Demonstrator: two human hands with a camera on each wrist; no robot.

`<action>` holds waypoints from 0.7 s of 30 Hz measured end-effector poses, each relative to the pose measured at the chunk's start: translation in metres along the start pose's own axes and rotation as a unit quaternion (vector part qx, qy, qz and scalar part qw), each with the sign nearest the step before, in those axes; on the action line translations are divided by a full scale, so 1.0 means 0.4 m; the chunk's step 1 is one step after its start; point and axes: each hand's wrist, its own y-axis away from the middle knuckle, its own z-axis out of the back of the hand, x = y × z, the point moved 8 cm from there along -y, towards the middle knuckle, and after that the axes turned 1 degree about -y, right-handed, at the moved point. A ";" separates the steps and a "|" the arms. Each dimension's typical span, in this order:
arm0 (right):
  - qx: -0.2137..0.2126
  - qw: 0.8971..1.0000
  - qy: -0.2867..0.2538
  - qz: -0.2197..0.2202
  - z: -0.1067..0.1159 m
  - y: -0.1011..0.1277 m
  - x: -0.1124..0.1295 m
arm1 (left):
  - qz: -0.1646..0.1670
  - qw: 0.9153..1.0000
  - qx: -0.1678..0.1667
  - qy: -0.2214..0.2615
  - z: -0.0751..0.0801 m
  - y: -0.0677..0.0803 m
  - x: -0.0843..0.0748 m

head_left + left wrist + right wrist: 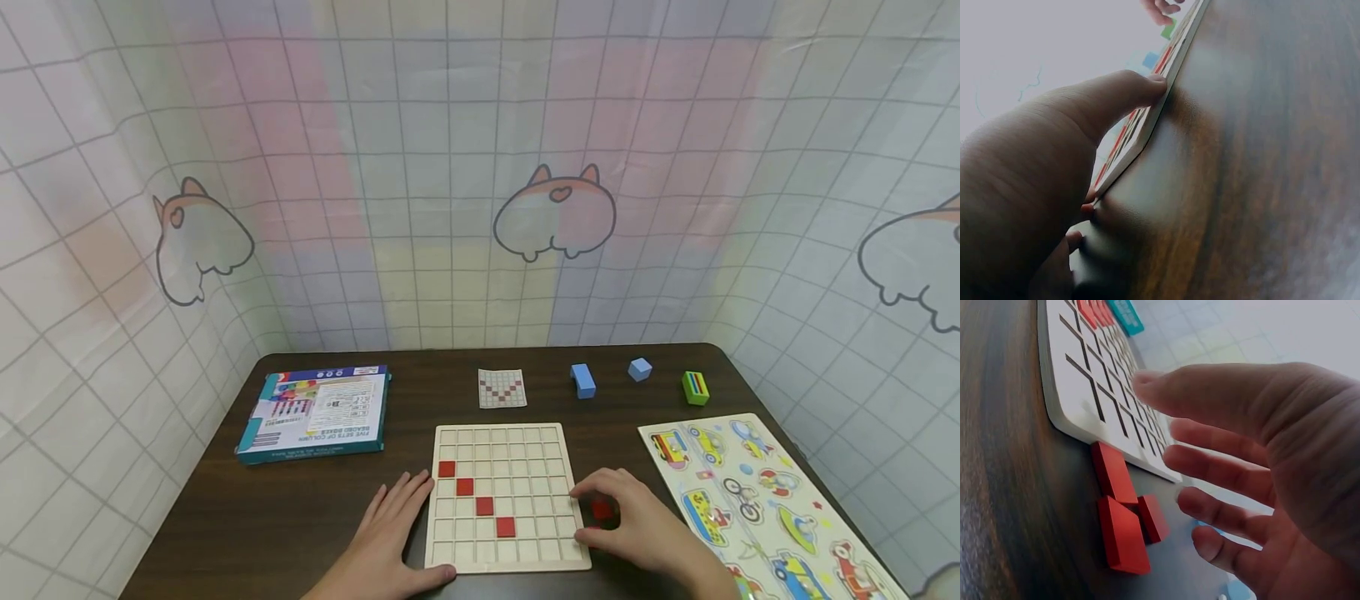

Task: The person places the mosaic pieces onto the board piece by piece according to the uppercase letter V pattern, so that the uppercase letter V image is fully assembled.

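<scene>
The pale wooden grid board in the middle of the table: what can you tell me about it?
The pale wooden grid board lies flat on the dark wooden table, ruled into square cells. Four red square tiles fill a diagonal running down to the right; the other cells are bare. The left hand rests against its left edge, thumb at the near corner. The right hand hovers by its right edge.

A makeshift play booth: cartoon-print curtain point(480, 167) encloses a dark bench point(300, 517) laid with children's puzzles point(757, 492)

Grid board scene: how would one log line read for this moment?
left hand: flat, steadying grid board edge | right hand: open above loose red tiles beside board | board: four red tiles in diagonal
</scene>
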 end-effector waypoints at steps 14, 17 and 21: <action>0.043 0.999 -0.026 0.011 -0.019 0.034 -0.021 | -0.002 1.000 -0.003 -0.003 0.000 0.001 -0.003; 0.041 0.998 -0.034 0.015 -0.020 0.038 -0.028 | -0.003 1.000 -0.004 -0.003 0.001 0.001 -0.002; 0.038 0.999 -0.030 0.015 -0.020 0.042 -0.035 | -0.004 1.000 -0.004 -0.007 0.001 0.001 -0.002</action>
